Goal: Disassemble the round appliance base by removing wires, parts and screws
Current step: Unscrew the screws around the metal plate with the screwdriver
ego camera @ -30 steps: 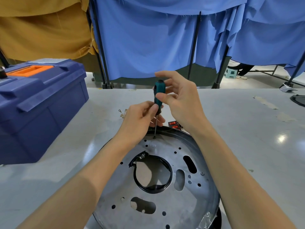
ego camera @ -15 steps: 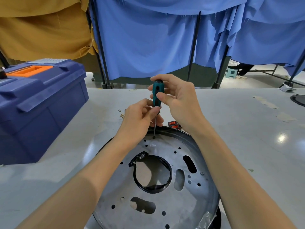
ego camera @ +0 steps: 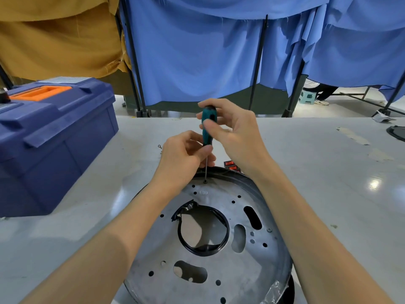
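Round appliance base (ego camera: 230,270) lies flat on the surface (ego camera: 317,183), near centre. Torn black ring (ego camera: 227,234) lines its middle hole. One screw (ego camera: 269,230) sits at the plate's right side. Screwdriver (ego camera: 207,128) stands upright, tip on a far-rim screw (ego camera: 205,182). Left hand (ego camera: 182,156): grip pinches the shaft just below the handle. Right hand (ego camera: 234,132): grip curls round the teal handle top. Red switches (ego camera: 231,165) lie just beyond the rim. Blue toolbox (ego camera: 54,139) far left, blue curtains (ego camera: 197,51) behind.
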